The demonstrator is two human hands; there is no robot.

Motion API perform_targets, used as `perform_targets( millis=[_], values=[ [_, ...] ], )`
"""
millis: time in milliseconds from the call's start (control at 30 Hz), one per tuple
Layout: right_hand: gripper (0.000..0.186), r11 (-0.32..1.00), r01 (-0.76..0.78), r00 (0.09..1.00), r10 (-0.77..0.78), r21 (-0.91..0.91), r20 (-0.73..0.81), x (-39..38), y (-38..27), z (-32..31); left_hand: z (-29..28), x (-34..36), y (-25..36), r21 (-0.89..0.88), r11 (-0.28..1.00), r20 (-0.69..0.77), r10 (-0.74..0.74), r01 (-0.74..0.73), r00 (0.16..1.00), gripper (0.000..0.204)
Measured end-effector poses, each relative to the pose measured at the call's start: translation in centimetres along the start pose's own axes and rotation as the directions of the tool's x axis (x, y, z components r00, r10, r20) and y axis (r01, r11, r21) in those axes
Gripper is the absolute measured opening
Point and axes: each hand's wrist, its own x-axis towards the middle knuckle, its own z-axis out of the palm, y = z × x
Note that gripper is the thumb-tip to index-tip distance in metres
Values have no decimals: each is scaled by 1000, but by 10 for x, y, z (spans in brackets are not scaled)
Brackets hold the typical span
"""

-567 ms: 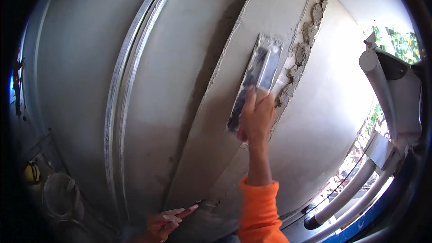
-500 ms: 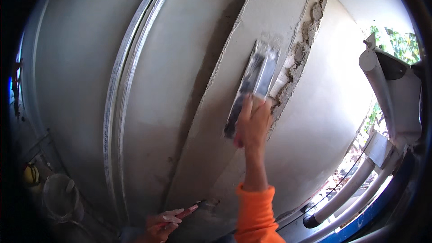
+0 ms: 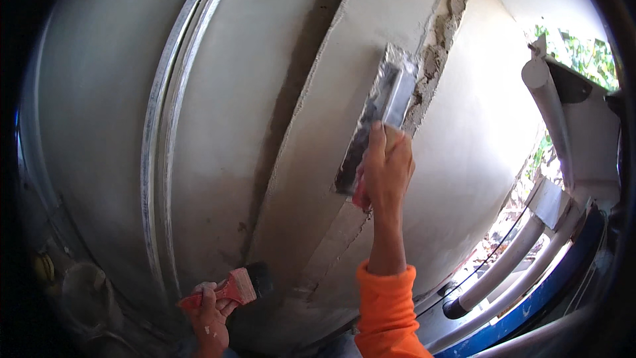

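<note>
My right hand (image 3: 389,166), in an orange sleeve, grips the handle of a long rectangular plastering trowel (image 3: 375,109). The steel blade lies against a raised strip of fresh plaster (image 3: 331,116) on the wall, and its surface is smeared with wet mortar. Low on the left, my left hand (image 3: 211,315) is closed round the red handle of a wide paintbrush (image 3: 237,286). Dark bristles point right, near the lower wall; whether they touch it I cannot tell. Spots of plaster stick to the left fingers.
Two long metal straightedges (image 3: 165,113) run up the grey wall at left. A rough mortar groove (image 3: 437,59) borders the strip's right side. A bucket (image 3: 86,288) stands at lower left. Grey pipes (image 3: 497,285) and a blue curved rim (image 3: 543,318) are at right.
My right hand has moved the trowel slightly up and right along the plaster. The left hand has shifted left and turned, so the brush's broad side now shows.
</note>
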Motion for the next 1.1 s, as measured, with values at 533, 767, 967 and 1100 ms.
perform_targets(
  millis=[533,767,967,1100],
  values=[
    [34,995,-92,992,88,46,90,-146,64,-7,-4,13,-12,-45,998,21,-45,46,999,37],
    [34,994,-99,994,96,49,60,-104,63,4,-6,24,-18,-28,998,-41,-50,48,998,41],
    [37,975,-219,953,223,-45,204,-218,71,-3,-9,22,-16,-18,997,-40,-75,74,996,49],
    [34,981,-189,973,181,44,141,-171,67,-9,-9,20,-13,-16,994,-4,-105,105,994,59]
  ],
)
